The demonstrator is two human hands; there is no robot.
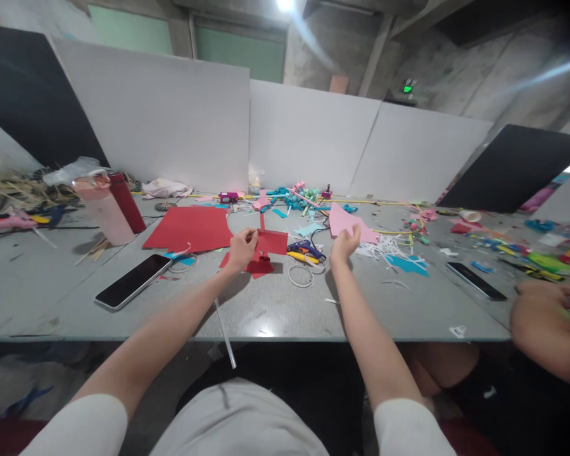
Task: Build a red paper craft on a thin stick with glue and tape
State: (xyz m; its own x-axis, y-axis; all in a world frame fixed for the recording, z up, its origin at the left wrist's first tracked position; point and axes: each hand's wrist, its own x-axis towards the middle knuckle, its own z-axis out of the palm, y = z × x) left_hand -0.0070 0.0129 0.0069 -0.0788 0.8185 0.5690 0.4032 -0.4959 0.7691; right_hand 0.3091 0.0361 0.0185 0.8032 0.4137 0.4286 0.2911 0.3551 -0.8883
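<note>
My left hand [244, 250] pinches the edge of a small folded piece of red paper [274, 242] above the table. Below it lie dark red paper scraps [259, 266]. My right hand [346, 246] has loosely curled fingers with a gap at the thumb, and I see nothing between them. Just behind it is a sheet of pink paper [349, 223]; whether they touch is unclear. Between my hands lie a blue and yellow tool [306, 250], perhaps a glue gun, and a white ring [301, 276]. A large red sheet [190, 228] is left of my left hand.
A phone [133, 282], a pink bottle [103, 209] and a red bottle [127, 202] stand or lie at left. A clear stick [225, 335] crosses the front edge. White paper shreds [384, 247] and another phone [475, 280] are at right, near a co-worker's arm [546, 323]. White panels [313, 136] stand behind.
</note>
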